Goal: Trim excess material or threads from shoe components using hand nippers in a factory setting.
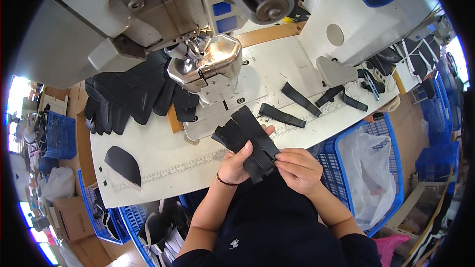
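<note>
A small bundle of flat black strips (255,131) is held in front of my body, just over the table's near edge. My left hand (236,164) grips the bundle from the left, thumb on top and fingers beneath. My right hand (299,168) pinches the strips' lower right end between thumb and fingers. Beyond the bundle stands a sewing machine (205,66) with a shiny metal head and its lamp lit. More short black strips (301,99) lie on the white table (168,188), right of the machine.
Overlapping black cut pieces (128,91) are heaped left of the machine. A curved black piece (123,167) lies at the table's left. Blue baskets flank me below the table: one with a white plastic bag (368,168), another with dark pieces (157,227). Blue-handled snips (371,85) lie far right.
</note>
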{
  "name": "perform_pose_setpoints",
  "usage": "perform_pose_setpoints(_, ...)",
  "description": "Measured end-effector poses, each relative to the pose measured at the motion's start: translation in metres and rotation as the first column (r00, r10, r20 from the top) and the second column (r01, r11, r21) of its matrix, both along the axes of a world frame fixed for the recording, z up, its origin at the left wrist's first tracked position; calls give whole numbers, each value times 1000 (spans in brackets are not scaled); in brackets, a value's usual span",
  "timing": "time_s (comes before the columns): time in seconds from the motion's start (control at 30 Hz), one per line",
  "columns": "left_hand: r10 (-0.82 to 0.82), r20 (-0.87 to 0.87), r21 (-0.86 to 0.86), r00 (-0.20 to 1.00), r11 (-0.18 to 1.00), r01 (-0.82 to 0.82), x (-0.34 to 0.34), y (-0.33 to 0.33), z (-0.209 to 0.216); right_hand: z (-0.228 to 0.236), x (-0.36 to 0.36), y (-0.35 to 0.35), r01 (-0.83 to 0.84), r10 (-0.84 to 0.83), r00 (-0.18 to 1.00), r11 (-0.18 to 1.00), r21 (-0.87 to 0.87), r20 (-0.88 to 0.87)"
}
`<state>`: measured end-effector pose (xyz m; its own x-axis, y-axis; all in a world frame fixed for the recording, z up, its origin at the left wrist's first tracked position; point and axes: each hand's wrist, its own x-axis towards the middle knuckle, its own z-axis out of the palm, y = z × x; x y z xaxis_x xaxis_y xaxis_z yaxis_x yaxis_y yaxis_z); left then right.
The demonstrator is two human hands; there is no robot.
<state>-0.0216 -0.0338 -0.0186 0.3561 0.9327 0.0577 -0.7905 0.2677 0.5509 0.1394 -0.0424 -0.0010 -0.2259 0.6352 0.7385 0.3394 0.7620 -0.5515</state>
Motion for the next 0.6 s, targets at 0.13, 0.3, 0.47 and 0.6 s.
perform_pose_setpoints(0.13,8,1,10,1000,1000,-8,0,1,0,2,-1,0,-3,3,1000,1000,-7,-18)
perform_pose_setpoints(0.3,53,-79,-70,995,996,-59,4,-1,3,3,2,-1,-4,-1,997,998,-58,-81)
perform_pose_setpoints(0.47,98,-72,-56,993,993,-102,3,-2,-6,3,2,-5,-104,25,972,937,-333,-235)
perform_pose_setpoints(0.6,71,-100,-7,992,997,-72,10,-2,-6,0,5,-6,-178,34,961,835,-520,-275)
